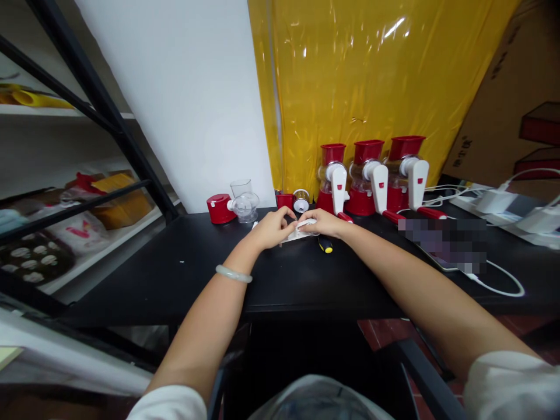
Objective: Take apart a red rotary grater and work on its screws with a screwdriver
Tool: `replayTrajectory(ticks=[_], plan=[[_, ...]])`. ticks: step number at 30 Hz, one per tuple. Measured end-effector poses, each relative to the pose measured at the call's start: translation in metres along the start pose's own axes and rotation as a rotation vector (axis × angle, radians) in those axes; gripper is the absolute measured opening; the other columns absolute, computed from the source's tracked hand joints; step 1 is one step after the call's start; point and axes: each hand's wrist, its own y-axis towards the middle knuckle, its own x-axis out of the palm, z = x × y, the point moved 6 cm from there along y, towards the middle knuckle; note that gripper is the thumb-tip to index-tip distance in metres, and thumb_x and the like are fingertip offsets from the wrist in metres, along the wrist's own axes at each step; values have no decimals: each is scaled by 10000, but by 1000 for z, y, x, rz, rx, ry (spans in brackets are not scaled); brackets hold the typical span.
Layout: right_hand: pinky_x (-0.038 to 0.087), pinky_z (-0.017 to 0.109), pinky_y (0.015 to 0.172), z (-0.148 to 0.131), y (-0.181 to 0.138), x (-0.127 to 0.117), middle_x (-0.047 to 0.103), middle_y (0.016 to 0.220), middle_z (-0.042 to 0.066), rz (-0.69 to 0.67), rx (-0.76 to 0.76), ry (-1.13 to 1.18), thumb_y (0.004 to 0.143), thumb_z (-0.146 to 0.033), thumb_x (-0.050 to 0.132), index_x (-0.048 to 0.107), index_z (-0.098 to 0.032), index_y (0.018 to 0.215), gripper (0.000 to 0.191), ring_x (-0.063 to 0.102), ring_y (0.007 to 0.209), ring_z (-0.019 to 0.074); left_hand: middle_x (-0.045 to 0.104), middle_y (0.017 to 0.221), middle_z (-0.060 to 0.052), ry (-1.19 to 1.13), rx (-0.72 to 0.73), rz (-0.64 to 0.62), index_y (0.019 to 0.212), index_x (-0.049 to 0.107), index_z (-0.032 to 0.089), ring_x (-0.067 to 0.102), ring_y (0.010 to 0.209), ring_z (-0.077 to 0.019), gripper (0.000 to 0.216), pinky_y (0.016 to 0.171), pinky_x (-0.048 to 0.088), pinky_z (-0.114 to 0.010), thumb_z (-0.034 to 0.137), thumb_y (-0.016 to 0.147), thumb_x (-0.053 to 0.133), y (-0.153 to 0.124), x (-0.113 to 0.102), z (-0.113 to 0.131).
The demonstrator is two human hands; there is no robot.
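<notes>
Left sleeve [170, 403]: I see short white cloth, ending near the elbow.
Right sleeve [503, 382]: matching white, loose, softly folded, blurred for me toward the corner.
Bangle [234, 274]: one smooth, rounded, milky pale-green ring circling the left wrist.
Left hand [272, 227], right hand [322, 223]: both bare in my view.

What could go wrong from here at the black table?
The small white piece, at the fingertips of the left hand and right hand, might slip and drop. The yellow-tipped tool lies close to the right hand and could get nudged. The leftmost crank grinder has its red handle just beyond the right hand; a careless move might bump it.
</notes>
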Motion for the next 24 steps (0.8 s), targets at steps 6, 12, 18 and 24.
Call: replayTrajectory(ticks=[6, 12, 18, 24], plan=[[490, 245, 745, 4, 1, -1, 732, 791, 11, 37, 117, 89, 614, -210, 789, 774, -174, 858, 247, 637, 732, 129, 608, 603, 24, 102, 12, 8, 1060, 589, 185, 569, 551, -152, 197, 572, 354, -252, 245, 937, 447, -1, -1, 7], [511, 276, 810, 5, 4, -2, 761, 868, 25, -2, 115, 216, 631, -163, 707, 786, -188, 928, 308, 678, 815, 167, 632, 620, 20, 117, -31, -6, 1173, 553, 177, 586, 570, -165, 265, 579, 362, -258, 229, 939, 441, -1, 0, 7], [533, 317, 819, 5, 7, -18, 719, 786, 53, 290, 14, 407, 736, -276, 648, 685, -154, 819, 153, 678, 765, 168, 660, 630, 7, 86, 24, -20, 1052, 605, 182, 602, 594, -158, 194, 590, 374, -245, 280, 927, 492, 0, 2, 13], [539, 309, 787, 9, 9, -33, 679, 792, 35, 549, -87, 177, 748, -250, 676, 594, -179, 809, 124, 635, 738, 143, 658, 641, -16, 116, -101, 63, 976, 682, 162, 595, 585, -169, 251, 570, 387, -256, 347, 886, 538, -6, -32, -5]])
